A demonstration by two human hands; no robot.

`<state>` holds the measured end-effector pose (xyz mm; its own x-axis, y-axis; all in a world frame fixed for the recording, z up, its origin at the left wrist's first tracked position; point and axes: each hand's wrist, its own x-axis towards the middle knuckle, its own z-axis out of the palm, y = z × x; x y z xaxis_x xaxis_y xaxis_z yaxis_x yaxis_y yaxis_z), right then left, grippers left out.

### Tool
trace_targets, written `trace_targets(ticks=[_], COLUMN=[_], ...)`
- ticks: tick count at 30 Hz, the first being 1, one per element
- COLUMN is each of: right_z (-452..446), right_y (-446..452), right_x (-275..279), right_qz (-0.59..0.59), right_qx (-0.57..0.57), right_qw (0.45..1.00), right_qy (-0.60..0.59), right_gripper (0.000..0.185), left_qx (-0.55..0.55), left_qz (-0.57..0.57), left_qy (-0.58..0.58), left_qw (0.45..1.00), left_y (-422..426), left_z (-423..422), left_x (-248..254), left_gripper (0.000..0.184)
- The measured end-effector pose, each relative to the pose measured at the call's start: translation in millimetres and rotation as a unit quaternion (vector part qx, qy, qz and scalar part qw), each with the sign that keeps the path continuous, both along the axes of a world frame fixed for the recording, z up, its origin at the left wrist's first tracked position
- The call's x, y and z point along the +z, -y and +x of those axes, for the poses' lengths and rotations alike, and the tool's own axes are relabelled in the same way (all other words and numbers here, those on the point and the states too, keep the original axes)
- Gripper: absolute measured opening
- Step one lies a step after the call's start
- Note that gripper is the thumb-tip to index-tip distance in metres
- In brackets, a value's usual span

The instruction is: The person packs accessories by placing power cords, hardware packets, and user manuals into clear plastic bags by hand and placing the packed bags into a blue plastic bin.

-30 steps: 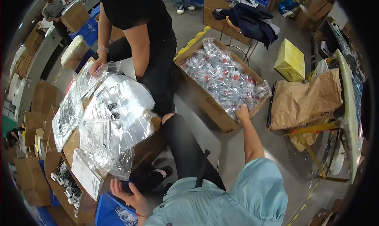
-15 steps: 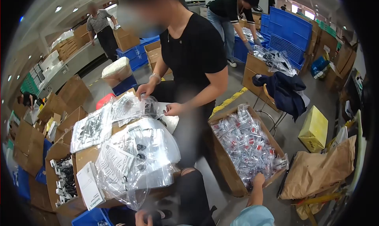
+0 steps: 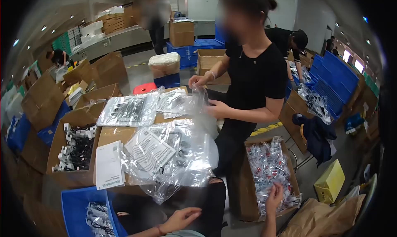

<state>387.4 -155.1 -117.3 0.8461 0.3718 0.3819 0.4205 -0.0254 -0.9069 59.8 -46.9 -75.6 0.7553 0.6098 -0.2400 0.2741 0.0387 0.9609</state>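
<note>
My left hand point(image 3: 182, 220) is over my lap, its fingers stretched out with nothing in them. At the near end of a carton, my right hand point(image 3: 274, 197) has its fingers closed on a small clear packet point(image 3: 280, 180), partly lost among the others. Many similar clear packets point(image 3: 266, 164) with red and grey parts fill that carton point(image 3: 243, 195). On the work surface before me lie clear plastic bags point(image 3: 194, 154), a printed sheet point(image 3: 149, 151) inside a bag, and a stack of white booklets point(image 3: 109, 166).
A blue bin point(image 3: 74, 202) with bagged cables stands at lower left. Behind it is a carton of black cables with white plugs point(image 3: 78, 148). Across the table a co-worker point(image 3: 254, 75) handles a clear bag. A brown paper sack point(image 3: 324, 220) and yellow box point(image 3: 329, 181) are at right.
My view has swung to the left. My left hand has come further into view, over my lap. My right hand has lifted slightly from the packets. The co-worker has raised a clear bag.
</note>
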Motion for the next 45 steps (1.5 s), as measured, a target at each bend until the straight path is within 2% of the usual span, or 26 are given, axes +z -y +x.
trace_targets(ticks=[1, 3, 5, 7, 9, 10, 12, 15, 16, 19, 21, 25, 29, 32, 37, 41, 44, 45], right_z=[-25, -73, -110, -145, -179, -190, -209, -232, -236, -243, -244, -242, -235, -234, -227, -218, -206, -195], right_y=[-12, -29, -37, -53, -70, -78, -91, -103, -106, -107, -102, -98, -96, -96, -95, -90, -84, -80], right_x=[27, 71, 85, 102, 115, 112, 103, 99, 94, 78, 79, 81, 78, 76, 76, 68, 60, 59], right_qz=[-0.004, 0.097, 0.173, 0.152, 0.080, 0.049, 0.007, 0.039, 0.035, 0.001, -0.013, -0.042, -0.049, -0.029, 0.001, 0.037, 0.099, 0.118], right_qx=[0.007, 0.136, 0.302, 0.427, 0.490, 0.489, 0.494, 0.525, 0.527, 0.558, 0.544, 0.511, 0.475, 0.446, 0.436, 0.414, 0.383, 0.336], right_qw=[1.000, 0.985, 0.931, 0.885, 0.859, 0.851, 0.834, 0.765, 0.765, 0.718, 0.726, 0.748, 0.786, 0.812, 0.819, 0.832, 0.835, 0.840], right_qy=[0.001, -0.047, -0.109, -0.110, -0.127, -0.185, -0.244, -0.371, -0.369, -0.416, -0.421, -0.421, -0.392, -0.376, -0.373, -0.367, -0.383, -0.409], right_gripper=[0.013, 0.015, 0.019, 0.025, 0.030, 0.033, 0.036, 0.037, 0.037, 0.042, 0.039, 0.029, 0.021, 0.020, 0.019, 0.017, 0.017, 0.015], left_qx=[0.006, -0.002, 0.000, 0.059, 0.156, 0.174, 0.270, 0.306, 0.312, 0.308, 0.302, 0.264, 0.253, 0.203, 0.215, 0.253, 0.255, 0.257], left_qz=[-0.076, -0.185, -0.315, -0.417, -0.301, -0.312, -0.213, -0.162, -0.134, -0.105, -0.096, -0.166, -0.203, -0.006, 0.025, 0.008, -0.092, -0.091], left_qy=[0.048, 0.142, 0.335, 0.372, 0.416, 0.414, 0.366, 0.340, 0.325, 0.294, 0.274, 0.285, 0.307, 0.190, 0.170, 0.203, 0.163, 0.164], left_qw=[0.996, 0.972, 0.888, 0.827, 0.844, 0.838, 0.865, 0.874, 0.883, 0.899, 0.908, 0.907, 0.894, 0.961, 0.961, 0.946, 0.949, 0.948], left_y=[-1, -8, -13, -23, -24, -26, -31, -34, -36, -33, -32, -43, -44, -44, -43, -38, -38, -39], left_z=[6, 13, 10, 0, -20, -29, -45, -58, -60, -58, -58, -61, -59, -61, -52, -43, -48, -47], left_x=[3, 14, 20, 37, 47, 51, 53, 37, 35, 42, 37, 17, 38, 38, 34, 42, 51, 49], left_gripper=[0.037, 0.054, 0.058, 0.057, 0.049, 0.049, 0.043, 0.042, 0.041, 0.041, 0.041, 0.041, 0.032, 0.031, 0.030, 0.028, 0.029, 0.029])
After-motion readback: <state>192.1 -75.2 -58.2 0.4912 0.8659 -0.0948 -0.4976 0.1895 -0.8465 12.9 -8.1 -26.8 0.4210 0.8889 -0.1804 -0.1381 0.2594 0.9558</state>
